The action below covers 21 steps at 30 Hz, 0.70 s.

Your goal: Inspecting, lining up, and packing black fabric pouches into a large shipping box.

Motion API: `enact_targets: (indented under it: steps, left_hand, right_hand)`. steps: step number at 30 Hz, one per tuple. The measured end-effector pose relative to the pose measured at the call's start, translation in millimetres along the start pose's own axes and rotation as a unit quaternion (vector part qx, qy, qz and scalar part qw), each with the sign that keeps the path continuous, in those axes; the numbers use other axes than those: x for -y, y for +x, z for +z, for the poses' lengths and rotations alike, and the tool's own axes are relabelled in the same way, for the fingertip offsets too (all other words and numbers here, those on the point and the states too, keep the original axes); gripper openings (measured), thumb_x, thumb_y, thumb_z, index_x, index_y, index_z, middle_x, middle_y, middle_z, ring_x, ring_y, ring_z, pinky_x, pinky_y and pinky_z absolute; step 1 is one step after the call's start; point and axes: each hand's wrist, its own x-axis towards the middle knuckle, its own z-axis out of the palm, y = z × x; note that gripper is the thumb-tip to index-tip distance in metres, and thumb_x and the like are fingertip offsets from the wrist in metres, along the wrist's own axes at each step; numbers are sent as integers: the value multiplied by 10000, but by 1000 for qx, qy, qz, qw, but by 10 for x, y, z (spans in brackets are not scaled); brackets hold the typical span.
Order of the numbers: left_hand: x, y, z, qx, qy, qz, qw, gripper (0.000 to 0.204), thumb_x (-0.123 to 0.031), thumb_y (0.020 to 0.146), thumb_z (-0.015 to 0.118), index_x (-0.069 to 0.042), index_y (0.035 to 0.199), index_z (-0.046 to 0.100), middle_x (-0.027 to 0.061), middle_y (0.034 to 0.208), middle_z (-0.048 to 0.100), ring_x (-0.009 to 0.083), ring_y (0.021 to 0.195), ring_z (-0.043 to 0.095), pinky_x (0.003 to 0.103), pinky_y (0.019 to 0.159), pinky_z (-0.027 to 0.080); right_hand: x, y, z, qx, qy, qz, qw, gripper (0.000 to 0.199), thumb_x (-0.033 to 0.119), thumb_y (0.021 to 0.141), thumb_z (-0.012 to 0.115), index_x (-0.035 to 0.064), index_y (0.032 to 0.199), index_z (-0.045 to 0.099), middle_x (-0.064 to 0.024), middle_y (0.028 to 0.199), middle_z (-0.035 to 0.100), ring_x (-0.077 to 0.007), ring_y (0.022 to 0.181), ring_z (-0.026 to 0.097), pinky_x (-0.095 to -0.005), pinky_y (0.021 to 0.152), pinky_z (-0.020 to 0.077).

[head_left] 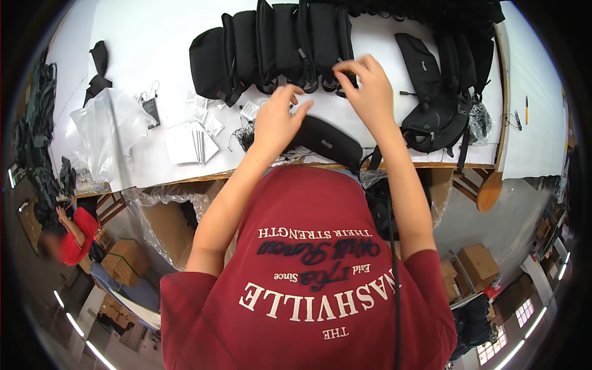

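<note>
Both my hands are raised over a white table (161,52), close to a row of black bags (246,49) standing side by side. My left hand (279,118) has its thumb and curved fingers apart, with nothing seen between them. On the right, thumb and forefinger of my right hand (370,89) come together in a pinch beside the bags' lower edge. Anything between those fingertips is too small to make out. A long black pouch (327,140) lies between my forearms at the near table edge, its left end partly hidden by my left hand.
More black bags (456,68) are piled at the right. Small white cards (191,143) and a clear plastic bag (108,126) lie at the left. A yellow pen (526,111) rests far right. Cardboard boxes (126,260) stand on the floor, near another person in red (80,234).
</note>
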Motion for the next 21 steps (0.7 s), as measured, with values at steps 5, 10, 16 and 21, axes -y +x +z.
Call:
enact_targets:
  steps: [5, 10, 16, 21]
  left_hand:
    - [81, 200, 184, 34, -21, -108, 993, 470, -433, 782, 713, 2, 957, 680, 154, 685, 672, 319, 682, 671, 399, 653, 520]
    - [88, 237, 356, -28, -7, -84, 996, 556, -506, 753, 711, 15, 943, 682, 199, 700, 665, 348, 693, 676, 414, 654, 527]
    - [92, 325, 439, -95, 48, -25, 994, 471, -487, 807, 671, -17, 801, 643, 153, 592, 633, 324, 592, 659, 400, 550, 516]
    - [145, 343, 531, -97, 69, -4, 993, 409, -431, 834, 662, -33, 757, 617, 141, 555, 609, 315, 565, 647, 398, 526, 507]
  right_hand:
    - [49, 399, 410, 52, -100, -102, 988, 149, 217, 725, 766, 106, 793, 692, -41, 840, 512, -222, 848, 540, -344, 720, 475]
    - [31, 508, 445, 151, -117, -83, 978, 166, 255, 723, 763, 109, 782, 712, -44, 858, 532, -229, 902, 546, -350, 756, 482]
    - [-77, 549, 405, 178, -86, -44, 979, 201, 296, 768, 735, 107, 834, 754, -39, 776, 561, -215, 845, 544, -343, 737, 472]
    - [-108, 472, 438, 177, -71, -15, 982, 200, 285, 778, 732, 93, 832, 751, -29, 753, 543, -204, 805, 525, -336, 703, 458]
